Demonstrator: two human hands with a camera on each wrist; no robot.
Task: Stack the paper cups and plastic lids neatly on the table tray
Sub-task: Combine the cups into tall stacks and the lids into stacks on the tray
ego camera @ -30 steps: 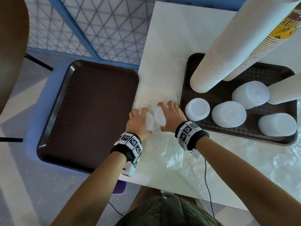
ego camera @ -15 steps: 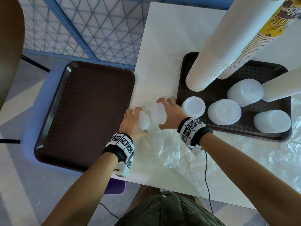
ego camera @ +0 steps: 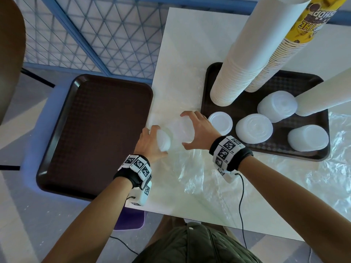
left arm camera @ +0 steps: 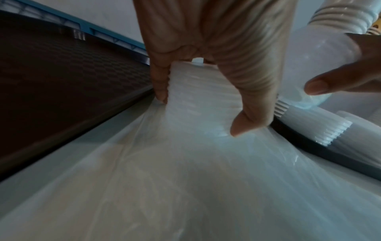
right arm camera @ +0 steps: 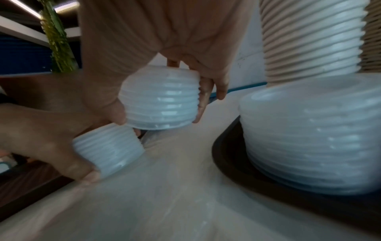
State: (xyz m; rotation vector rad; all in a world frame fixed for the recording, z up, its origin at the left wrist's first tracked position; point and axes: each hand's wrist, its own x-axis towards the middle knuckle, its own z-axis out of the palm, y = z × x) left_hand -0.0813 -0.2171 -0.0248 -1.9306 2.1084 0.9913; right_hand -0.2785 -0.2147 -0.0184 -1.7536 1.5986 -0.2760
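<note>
Each hand clamps a short lid stack: left hand [ego camera: 150,143] on its stack [ego camera: 163,140], right hand [ego camera: 197,132] on another [right arm camera: 160,99]. Loose nested lids could slip apart over the slick plastic wrap [ego camera: 199,179] beneath both hands.

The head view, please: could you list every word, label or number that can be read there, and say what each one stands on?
"THE" and "SHOP", upside down in this view: on the yellow printed paper cup at the end of the tall cup stack.
Other lettering on that cup: cut off or too blurred to read.
Black-and-white square code markers on both wristbands: patterns, no readable text.
White plastic lid stacks: embossed marks, unreadable.
</note>
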